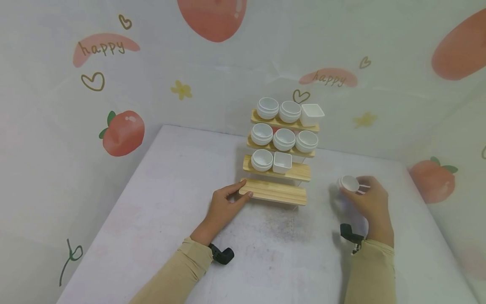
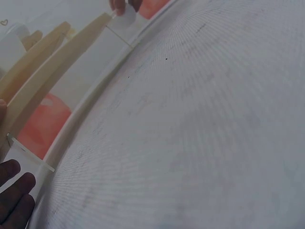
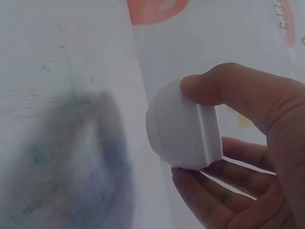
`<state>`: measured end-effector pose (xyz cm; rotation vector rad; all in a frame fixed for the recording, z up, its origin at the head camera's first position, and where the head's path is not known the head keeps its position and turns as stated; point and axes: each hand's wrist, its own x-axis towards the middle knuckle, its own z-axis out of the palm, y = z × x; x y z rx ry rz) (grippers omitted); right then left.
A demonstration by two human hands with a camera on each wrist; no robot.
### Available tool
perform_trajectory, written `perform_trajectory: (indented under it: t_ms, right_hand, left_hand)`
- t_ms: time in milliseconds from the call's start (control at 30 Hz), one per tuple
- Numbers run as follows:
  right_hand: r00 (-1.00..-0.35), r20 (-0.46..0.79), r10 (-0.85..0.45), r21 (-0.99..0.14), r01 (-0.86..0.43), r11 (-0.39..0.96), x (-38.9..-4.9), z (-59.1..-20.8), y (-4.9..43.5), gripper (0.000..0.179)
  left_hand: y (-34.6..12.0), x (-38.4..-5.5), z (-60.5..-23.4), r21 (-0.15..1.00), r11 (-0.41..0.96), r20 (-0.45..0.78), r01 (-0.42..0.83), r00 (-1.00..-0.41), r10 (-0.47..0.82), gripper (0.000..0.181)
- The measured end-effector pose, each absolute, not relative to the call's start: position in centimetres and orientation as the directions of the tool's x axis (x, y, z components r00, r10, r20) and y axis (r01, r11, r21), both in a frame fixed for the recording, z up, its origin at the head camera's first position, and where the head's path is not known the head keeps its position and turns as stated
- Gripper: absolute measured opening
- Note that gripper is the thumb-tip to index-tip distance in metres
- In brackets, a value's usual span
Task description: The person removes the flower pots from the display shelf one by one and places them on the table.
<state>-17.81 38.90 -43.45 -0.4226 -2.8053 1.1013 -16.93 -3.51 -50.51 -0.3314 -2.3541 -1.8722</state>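
Note:
My left hand point(image 1: 224, 207) pinches the left end of the lowest shelf point(image 1: 273, 192) of a tiered wooden stand, thumb at its front edge. In the left wrist view that hand's other fingers point(image 2: 19, 195) lie beside a thin stand leg point(image 2: 31, 152). Held above the table to the right of the stand is a small white round pot point(image 3: 186, 126), gripped between the thumb and fingers of my right hand point(image 1: 373, 200). In the head view its opening faces up and toward the camera.
White round pots point(image 1: 262, 134) and square pots point(image 1: 282, 162) stand on the upper three shelves, a square one point(image 1: 312, 114) at the top right. Behind the pale table point(image 1: 171, 169) rises a wall sheet point(image 1: 228, 80) printed with fruit and hearts.

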Motion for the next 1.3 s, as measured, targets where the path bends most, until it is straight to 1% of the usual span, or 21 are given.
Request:
perform_trajectory:
  t_ms: [233, 633, 867, 1300]
  right_hand:
    - [-0.954, -0.058, 0.294, -0.677, 0.254, 0.691, -17.9, -43.9, 38.8, 0.083]
    - [-0.951, -0.086, 0.296, -0.665, 0.276, 0.694, -18.0, -44.6, 39.1, 0.086]
    - [-0.941, -0.144, 0.306, -0.655, 0.323, 0.683, -18.0, -44.7, 39.1, 0.089]
    - [-0.944, -0.145, 0.295, -0.664, 0.314, 0.679, -18.0, -44.8, 39.1, 0.087]
  left_hand:
    - [-3.6, -16.9, -50.4, 0.948, 0.215, 0.219, 0.235, -0.971, 0.095, 0.051]
    - [-3.5, -16.8, -50.2, 0.955, 0.209, 0.195, 0.211, -0.976, 0.094, 0.051]
    - [-3.5, -16.8, -50.2, 0.955, 0.203, 0.201, 0.217, -0.975, 0.099, 0.051]
    - [-3.5, -16.8, -50.2, 0.954, 0.214, 0.195, 0.210, -0.976, 0.093, 0.050]
